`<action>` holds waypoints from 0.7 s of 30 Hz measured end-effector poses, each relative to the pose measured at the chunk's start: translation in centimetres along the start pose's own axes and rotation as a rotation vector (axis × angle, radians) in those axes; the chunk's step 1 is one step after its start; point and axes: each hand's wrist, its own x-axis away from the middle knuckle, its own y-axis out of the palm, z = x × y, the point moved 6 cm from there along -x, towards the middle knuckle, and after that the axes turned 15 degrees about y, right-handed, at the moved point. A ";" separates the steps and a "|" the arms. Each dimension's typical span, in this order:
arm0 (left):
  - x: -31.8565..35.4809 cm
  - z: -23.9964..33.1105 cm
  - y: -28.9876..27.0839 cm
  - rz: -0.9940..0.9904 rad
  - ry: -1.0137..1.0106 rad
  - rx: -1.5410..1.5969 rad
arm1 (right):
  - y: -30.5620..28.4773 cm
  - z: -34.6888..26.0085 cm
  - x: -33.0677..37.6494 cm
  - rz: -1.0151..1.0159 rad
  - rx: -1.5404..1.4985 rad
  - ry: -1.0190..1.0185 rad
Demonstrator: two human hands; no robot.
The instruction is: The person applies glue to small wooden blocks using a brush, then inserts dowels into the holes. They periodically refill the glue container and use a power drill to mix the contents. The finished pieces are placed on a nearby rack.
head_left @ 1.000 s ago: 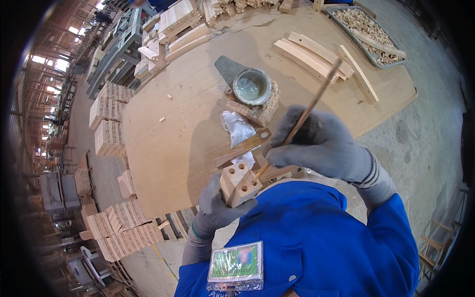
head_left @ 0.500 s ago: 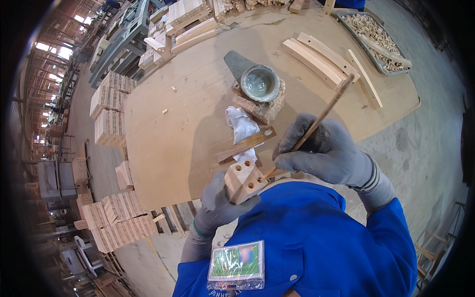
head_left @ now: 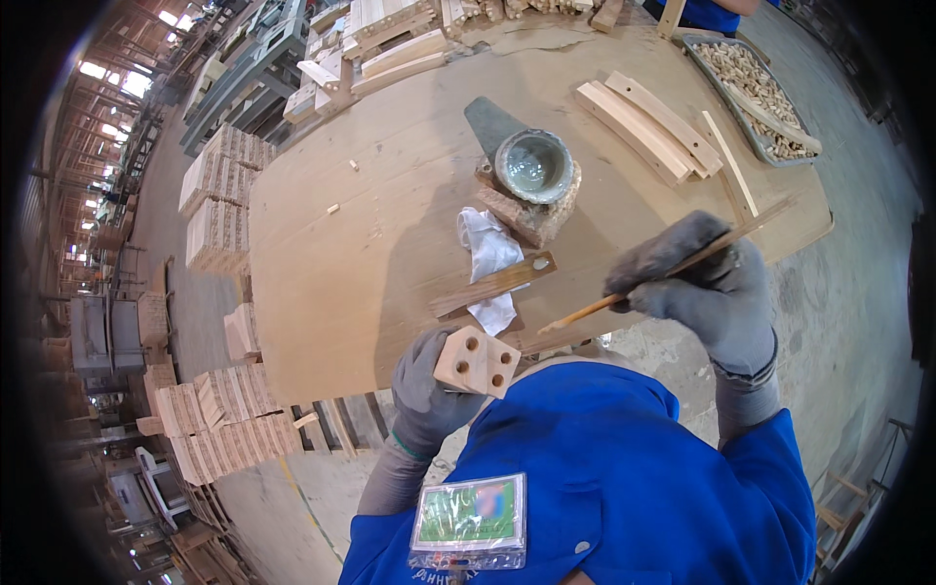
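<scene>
Left hand (head_left: 429, 395) grips the drilled wooden block (head_left: 476, 361) just off the near edge of the worktop (head_left: 341, 253), right hand (head_left: 707, 288) closed round a thin stick (head_left: 673, 268). Best, I'd say, to hold the block steady, holes up, and bring the tip straight in. Since half a second ago, the stick has lifted clear of the block, out to the right.

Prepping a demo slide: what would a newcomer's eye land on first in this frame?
Probably the gloved left hand at lower centre holding up a small wooden block with round holes in its faces. Just right of it, the gloved right hand holds a thin stick angled toward the block, its tip short of it. Farther back, a round grey-green pot sits mid-table.
</scene>
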 end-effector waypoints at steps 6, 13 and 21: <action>1.7 -0.8 -0.3 0.122 -0.002 -0.023 | -0.3 1.0 0.1 0.113 -0.062 -0.035; 0.4 -3.5 -1.6 0.080 -0.138 -0.032 | -1.1 1.8 -1.4 0.245 -0.035 -0.272; -9.3 -12.3 0.5 0.156 -0.604 1.077 | -3.0 4.1 -10.1 0.478 0.515 -0.551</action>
